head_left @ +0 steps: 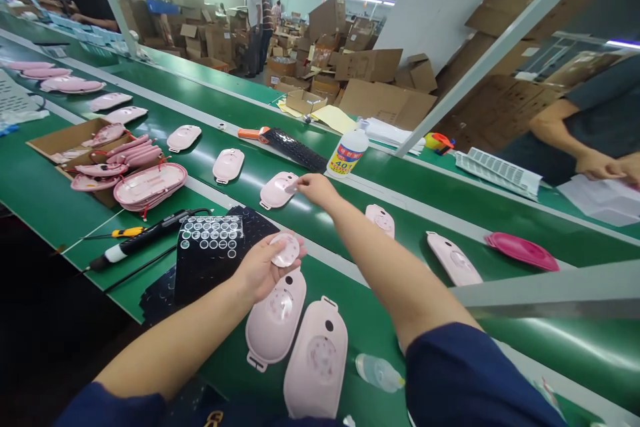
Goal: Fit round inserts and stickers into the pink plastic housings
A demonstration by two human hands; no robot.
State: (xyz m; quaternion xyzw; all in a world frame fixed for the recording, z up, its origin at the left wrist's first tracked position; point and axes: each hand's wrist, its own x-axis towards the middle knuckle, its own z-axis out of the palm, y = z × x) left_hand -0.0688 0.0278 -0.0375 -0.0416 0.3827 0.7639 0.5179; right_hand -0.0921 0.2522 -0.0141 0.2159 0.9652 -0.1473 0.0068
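Note:
My left hand (267, 267) holds a round, glossy pale pink disc (285, 250) between thumb and fingers. It is above a pale pink oval plastic shell (270, 330); a second such shell (320, 347) lies to the right. Each has a black round spot and a circular middle. My right hand (319, 190) reaches across to the green belt, its fingers pinched together at the right end of another pink shell (277, 191). Whether they grip its edge or some small part cannot be made out. Black sheets with ring-shaped stickers (213, 230) lie left of my left hand.
A white bottle marked 401 (347, 152) stands beyond my right hand. A small squeeze bottle (379, 372) lies near me. At left are a cardboard box (60, 140) of pink parts and a black-handled tool (140, 240). A co-worker's hands (607, 163) are at right.

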